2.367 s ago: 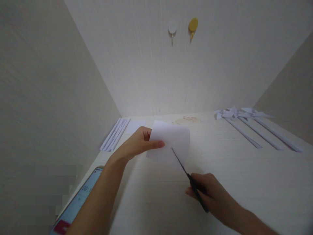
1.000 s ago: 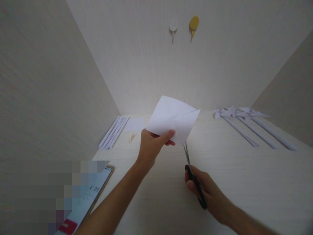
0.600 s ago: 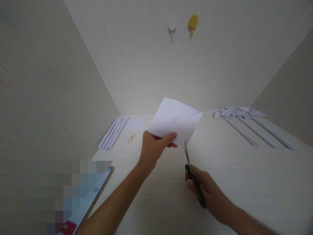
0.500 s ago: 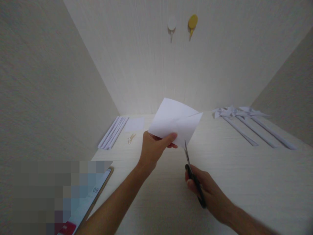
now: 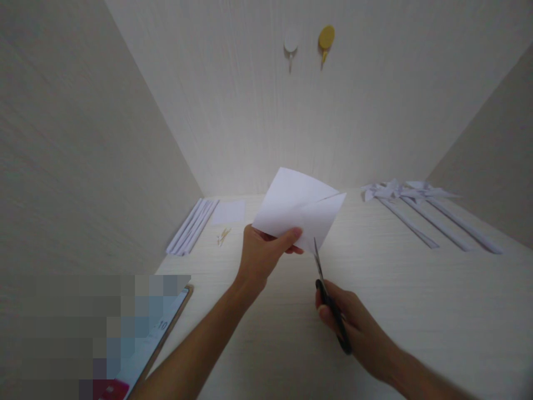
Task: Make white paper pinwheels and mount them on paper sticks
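Note:
My left hand (image 5: pixel 264 253) pinches a square sheet of white paper (image 5: pixel 287 197) by its near edge, thumb on top and fingers beneath. A slit runs into the sheet from its right corner. In my right hand (image 5: pixel 343 314) is a pair of scissors (image 5: pixel 335 322) with black handles, fingers closed round them. Their blades point up and away from me, with the tips over the paper's near corner. How far the blades are apart is hard to make out.
Rolled paper sticks (image 5: pixel 192 226), a flat paper square (image 5: pixel 229 212) and several small tan pieces (image 5: pixel 224 236) lie at the left. Paper pinwheels (image 5: pixel 391 190) on sticks rest at the right. A partly blurred tablet (image 5: pixel 162 328) is at the lower left. Two hooks, white (image 5: pixel 290 41) and yellow (image 5: pixel 326 38), hang on the back wall.
The hands, paper and scissors stay almost in place. Only a slight shift of the view shows, and the number on the tablet's screen has changed.

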Available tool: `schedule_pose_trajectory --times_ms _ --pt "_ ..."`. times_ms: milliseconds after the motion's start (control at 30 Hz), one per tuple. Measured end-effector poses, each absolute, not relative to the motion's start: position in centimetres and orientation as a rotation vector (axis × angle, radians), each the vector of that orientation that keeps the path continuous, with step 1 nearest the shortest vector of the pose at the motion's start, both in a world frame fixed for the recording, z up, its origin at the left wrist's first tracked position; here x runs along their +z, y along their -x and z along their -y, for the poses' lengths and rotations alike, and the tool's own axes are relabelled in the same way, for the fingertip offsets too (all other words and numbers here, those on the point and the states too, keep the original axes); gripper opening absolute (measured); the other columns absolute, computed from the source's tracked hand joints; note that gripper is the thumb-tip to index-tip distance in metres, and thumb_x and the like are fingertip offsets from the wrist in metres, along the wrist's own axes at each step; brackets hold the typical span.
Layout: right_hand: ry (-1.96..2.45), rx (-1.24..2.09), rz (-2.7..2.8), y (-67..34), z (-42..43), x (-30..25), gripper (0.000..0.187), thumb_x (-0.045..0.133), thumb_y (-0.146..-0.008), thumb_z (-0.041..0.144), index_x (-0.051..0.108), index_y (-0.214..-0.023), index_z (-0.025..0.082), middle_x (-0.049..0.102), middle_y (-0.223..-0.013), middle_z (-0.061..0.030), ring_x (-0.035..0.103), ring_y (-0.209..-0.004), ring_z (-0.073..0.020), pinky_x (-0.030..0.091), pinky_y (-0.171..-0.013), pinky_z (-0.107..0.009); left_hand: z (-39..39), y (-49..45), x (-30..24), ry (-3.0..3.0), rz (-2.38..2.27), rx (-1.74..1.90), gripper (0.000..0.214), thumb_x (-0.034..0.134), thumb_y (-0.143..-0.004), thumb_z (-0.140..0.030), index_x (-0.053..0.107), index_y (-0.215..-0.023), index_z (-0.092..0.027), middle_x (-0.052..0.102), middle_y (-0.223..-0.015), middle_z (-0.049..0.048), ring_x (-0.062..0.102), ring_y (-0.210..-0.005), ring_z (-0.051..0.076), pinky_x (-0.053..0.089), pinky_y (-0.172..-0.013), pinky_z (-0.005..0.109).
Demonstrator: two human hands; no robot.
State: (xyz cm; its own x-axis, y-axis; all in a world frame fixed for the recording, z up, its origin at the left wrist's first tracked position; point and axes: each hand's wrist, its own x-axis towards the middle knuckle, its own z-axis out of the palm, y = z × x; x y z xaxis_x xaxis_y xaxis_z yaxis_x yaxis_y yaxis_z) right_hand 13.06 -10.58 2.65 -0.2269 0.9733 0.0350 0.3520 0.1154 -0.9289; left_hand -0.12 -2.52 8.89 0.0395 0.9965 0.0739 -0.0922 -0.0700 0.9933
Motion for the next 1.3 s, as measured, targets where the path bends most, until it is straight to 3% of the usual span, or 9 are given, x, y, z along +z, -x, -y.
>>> schedule_pose_trajectory --times_ms 933,1300 --pt "1.337 1.113 1.661 -13.01 10.6 2.81 0.043 0.034 -0.076 0.059 0.041 -0.066 0.018 0.045 -0.059 0.0 0.039 -0.055 -0.0114 0.034 -0.05 -0.025 2.47 0.1 8.58 -1.231 -1.073 1.257 0.017 0.071 -0.052 -0.023 0.062 -0.058 -0.01 0.063 -0.052 0.0023 0.057 -0.042 0.013 0.046 -0.041 0.021" --pt "1.333 1.135 1.661 -13.09 10.49 2.66 0.037 0.037 -0.078 0.052 0.041 -0.067 0.017 0.045 -0.06 -0.0002 0.038 -0.056 -0.0115 0.033 -0.051 -0.025 2.67 0.01 8.87 -1.222 -1.082 1.26 0.016 0.071 -0.052 -0.022 0.062 -0.057 -0.01 0.063 -0.052 0.0019 0.056 -0.041 0.012 0.046 -0.041 0.02"
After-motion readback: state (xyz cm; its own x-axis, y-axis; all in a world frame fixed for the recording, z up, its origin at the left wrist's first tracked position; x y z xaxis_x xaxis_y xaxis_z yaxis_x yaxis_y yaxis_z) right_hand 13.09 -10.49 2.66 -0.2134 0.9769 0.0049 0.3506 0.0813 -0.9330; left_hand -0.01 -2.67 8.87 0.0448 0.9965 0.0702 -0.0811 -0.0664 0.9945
